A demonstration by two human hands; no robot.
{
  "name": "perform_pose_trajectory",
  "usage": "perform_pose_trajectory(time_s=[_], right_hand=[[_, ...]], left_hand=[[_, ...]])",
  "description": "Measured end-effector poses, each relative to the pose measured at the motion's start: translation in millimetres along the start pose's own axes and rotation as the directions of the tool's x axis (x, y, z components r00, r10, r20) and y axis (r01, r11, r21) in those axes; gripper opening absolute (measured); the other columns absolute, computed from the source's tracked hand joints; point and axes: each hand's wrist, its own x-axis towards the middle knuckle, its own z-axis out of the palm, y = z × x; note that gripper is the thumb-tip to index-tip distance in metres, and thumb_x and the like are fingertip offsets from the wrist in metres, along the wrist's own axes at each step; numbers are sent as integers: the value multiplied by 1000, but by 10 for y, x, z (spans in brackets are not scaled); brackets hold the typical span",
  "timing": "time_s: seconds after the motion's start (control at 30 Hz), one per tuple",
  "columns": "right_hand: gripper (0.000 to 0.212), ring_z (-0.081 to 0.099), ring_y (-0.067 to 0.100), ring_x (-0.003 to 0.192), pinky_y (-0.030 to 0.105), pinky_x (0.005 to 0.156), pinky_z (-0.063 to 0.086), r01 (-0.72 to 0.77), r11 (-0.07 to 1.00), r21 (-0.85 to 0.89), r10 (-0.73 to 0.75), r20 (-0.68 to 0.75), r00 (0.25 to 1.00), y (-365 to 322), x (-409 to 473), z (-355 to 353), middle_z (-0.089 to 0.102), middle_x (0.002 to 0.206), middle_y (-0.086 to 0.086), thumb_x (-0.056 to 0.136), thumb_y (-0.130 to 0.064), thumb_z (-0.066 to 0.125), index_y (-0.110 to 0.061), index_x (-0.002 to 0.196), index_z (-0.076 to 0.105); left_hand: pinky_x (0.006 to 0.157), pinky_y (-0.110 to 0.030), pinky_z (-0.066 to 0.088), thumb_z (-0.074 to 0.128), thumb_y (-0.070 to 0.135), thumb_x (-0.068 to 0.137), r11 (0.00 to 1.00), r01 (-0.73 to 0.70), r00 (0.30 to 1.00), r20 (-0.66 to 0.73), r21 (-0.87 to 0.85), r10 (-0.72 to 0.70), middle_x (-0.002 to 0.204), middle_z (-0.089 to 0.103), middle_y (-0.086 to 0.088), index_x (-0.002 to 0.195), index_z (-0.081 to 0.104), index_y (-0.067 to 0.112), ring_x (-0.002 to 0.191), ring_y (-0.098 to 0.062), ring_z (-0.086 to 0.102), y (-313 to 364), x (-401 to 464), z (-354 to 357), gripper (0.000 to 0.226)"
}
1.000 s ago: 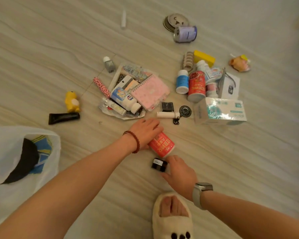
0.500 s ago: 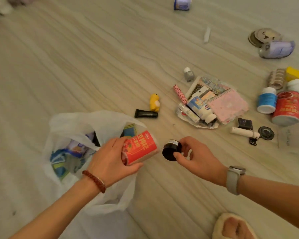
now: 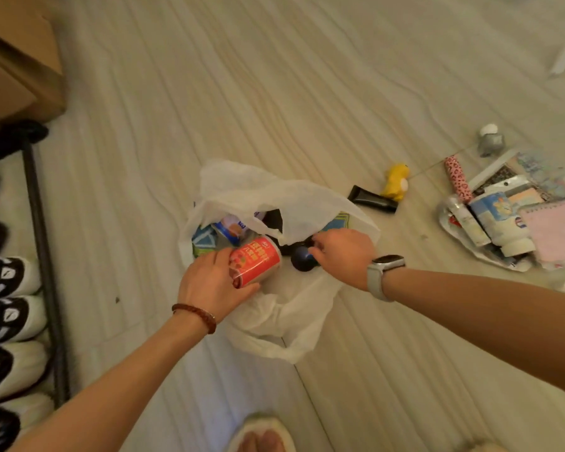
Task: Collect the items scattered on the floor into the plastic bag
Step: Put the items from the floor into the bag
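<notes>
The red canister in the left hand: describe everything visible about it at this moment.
The red cylindrical canister has a red label printed with white characters and a picture of small round pieces near one end. It looks like a cardboard or plastic tub; its ends are not clearly shown. It lies tilted on its side, gripped by the left hand, whose fingers wrap its lower end. It is held over the open mouth of the white translucent plastic bag, close to the other items inside.

Home entryway: shoe rack (image 3: 43,256), slippered foot (image 3: 261,435).
</notes>
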Motion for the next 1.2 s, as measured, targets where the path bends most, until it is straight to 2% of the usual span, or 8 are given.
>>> perform_pose_trajectory(time_s=[0.23,0.37,0.43,0.6,0.9,1.03,1.13,1.2], right_hand=[[62,57,31,110,46,86,47,367,755,-544,-594,-330,734,100,186,-238,57,126,11,75,-47,58,-23,130,40],[80,14,37,141,65,108,14,281,852,-442,-341,-59,938,-20,428,-255,22,153,10,83,-58,41,-32,145,-3],[77,26,35,137,61,111,3,200,929,-311,-193,55,980,-60,501,-257,43,140,15,90,-51,36,-26,145,-13],[32,56,31,88,36,73,38,166,986,7,-165,182,969,-20,395,-126,61,107,18,95,-34,36,-18,119,49],[25,52,14,68,18,58,41,-203,922,329,20,484,875,439,-343,-6,61,82,9,94,-16,41,-1,91,61],[17,53,17,64,26,58,48,-626,312,715,469,458,756,896,-446,-219,54,70,6,88,-13,47,-11,72,53],[17,55,22,73,33,64,48,-534,-228,814,503,568,651,1104,-408,-329,55,80,10,89,-9,41,-9,75,50],[20,54,23,73,33,66,48,-474,-346,810,472,587,658,1157,-375,-328,55,82,10,89,-3,35,-7,75,49]], left_hand=[[86,-44,48,81,48,53,934,-202,973,-50,294,226,114,65,-13,118,57,11,101,-32,61,-4,70,211,79],[88,-50,45,86,39,49,959,-181,955,-193,217,224,121,57,-17,118,55,14,108,-38,56,-16,128,178,80],[100,-54,34,80,45,56,991,-94,956,-269,98,117,138,41,-18,130,42,20,126,-39,40,-13,125,158,88],[112,-59,16,63,57,71,822,364,904,-46,-438,-425,155,-2,-10,144,-4,31,142,-33,3,-81,250,145,102],[109,-43,32,30,57,86,865,-57,964,199,-499,179,149,31,-2,143,15,34,132,-22,36,218,597,295,63],[111,-46,27,41,56,83,915,-243,952,101,-324,288,151,25,-3,132,42,31,135,-26,28,547,670,270,55],[108,-49,29,41,60,77,851,-506,862,-92,-137,498,148,31,-10,129,47,26,132,-32,32,731,709,226,62],[103,-50,32,43,58,77,783,-620,765,-192,39,615,145,34,-11,132,40,28,131,-32,32,891,743,208,63]])
